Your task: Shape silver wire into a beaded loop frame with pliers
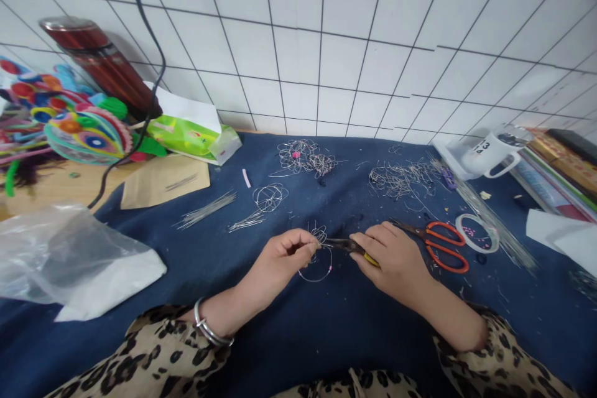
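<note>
Thumb and fingers of my left hand (291, 255) pinch a small piece of looped thin wire (319, 233). Below the pinch hangs a round wire loop with small pink beads (330, 268). My right hand (396, 261) is closed around pliers (342, 244) with dark jaws and yellow handles. The jaw tips meet the wire close beside my left fingertips; whether they grip it is too small to tell. Orange-handled scissors (445, 245) lie just right of my right hand. A white ring-shaped dish (476, 234) with tiny pink beads sits beside the scissors.
On the dark blue cloth (289, 336) lie tangled wire heaps (403, 179), a wire coil (270, 198) and straight wire bundles (208, 209). A clear plastic bag (79, 255) is at left, near a red thermos (100, 62). A white mug (497, 152) stands back right.
</note>
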Tool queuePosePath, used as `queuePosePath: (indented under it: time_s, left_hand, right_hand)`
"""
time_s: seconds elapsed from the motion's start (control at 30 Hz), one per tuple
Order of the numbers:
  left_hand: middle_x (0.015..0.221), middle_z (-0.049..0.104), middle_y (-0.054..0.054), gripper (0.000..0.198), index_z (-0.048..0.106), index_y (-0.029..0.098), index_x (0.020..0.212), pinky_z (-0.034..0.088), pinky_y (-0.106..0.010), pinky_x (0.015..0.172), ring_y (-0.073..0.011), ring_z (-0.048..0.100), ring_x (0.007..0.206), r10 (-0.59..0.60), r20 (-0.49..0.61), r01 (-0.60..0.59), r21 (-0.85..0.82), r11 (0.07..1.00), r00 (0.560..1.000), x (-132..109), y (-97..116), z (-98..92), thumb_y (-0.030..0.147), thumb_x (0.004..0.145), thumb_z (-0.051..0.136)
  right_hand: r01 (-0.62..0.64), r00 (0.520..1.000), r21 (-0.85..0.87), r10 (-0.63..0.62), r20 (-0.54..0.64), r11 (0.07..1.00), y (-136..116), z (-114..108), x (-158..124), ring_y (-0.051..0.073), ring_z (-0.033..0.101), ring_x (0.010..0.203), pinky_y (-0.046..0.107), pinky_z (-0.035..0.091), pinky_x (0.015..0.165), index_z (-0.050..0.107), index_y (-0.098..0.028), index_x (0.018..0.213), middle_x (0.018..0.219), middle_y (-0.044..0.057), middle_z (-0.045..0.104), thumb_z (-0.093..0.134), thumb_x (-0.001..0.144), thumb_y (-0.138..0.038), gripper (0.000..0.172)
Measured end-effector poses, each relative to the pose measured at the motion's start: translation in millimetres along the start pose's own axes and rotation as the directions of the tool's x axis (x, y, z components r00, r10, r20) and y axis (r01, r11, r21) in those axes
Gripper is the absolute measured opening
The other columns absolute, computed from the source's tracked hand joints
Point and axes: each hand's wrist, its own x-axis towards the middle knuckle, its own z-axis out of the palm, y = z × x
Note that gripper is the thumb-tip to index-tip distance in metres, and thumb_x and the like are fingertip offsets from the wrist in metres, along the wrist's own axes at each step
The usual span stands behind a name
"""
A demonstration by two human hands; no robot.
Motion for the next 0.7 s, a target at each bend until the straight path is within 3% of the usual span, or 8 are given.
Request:
queuePosePath:
  time_s: [0.17,0.43,0.7]
  left_hand:
    - [0.066,0.049,0.002,0.016,0.059,0.016,0.081,0.036,-0.021,0.056,-0.0094,0.042,0.059,0.059,-0.073,-0.050,0.119,0.992,0.996,1.8,-1.3,-2.4,0.030,0.084,0.050]
    - [0.073,0.056,0.000,0.012,0.061,0.018,0.082,0.039,-0.022,0.060,-0.0115,0.049,0.065,0.258,-0.106,-0.201,0.377,0.904,0.960,-1.4,-3.4,-3.9,0.023,0.083,0.050]
    - [0.074,0.058,-0.001,0.012,0.062,0.017,0.081,0.040,-0.023,0.062,-0.0126,0.051,0.066,0.271,-0.106,-0.211,0.387,0.898,0.957,-1.3,1.4,-2.7,0.023,0.082,0.051]
  right_hand:
    - [-0.024,1.000,-0.074,0.025,0.009,0.997,6.9,0.8,-0.3,0.019,0.046,0.080,0.034,0.036,0.072,0.059,-0.017,0.103,0.086,0.007,0.057,0.049,0.083,-0.029,0.025]
    - [-0.015,0.999,-0.095,0.018,0.035,0.995,4.3,2.8,-1.8,0.020,0.045,0.081,0.035,0.033,0.072,0.059,-0.018,0.103,0.086,0.006,0.056,0.048,0.083,-0.031,0.025]
    - [0.008,1.000,-0.090,-0.008,-0.001,0.996,3.0,3.1,-2.0,0.020,0.045,0.081,0.035,0.033,0.073,0.059,-0.018,0.103,0.087,0.007,0.057,0.050,0.082,-0.030,0.026]
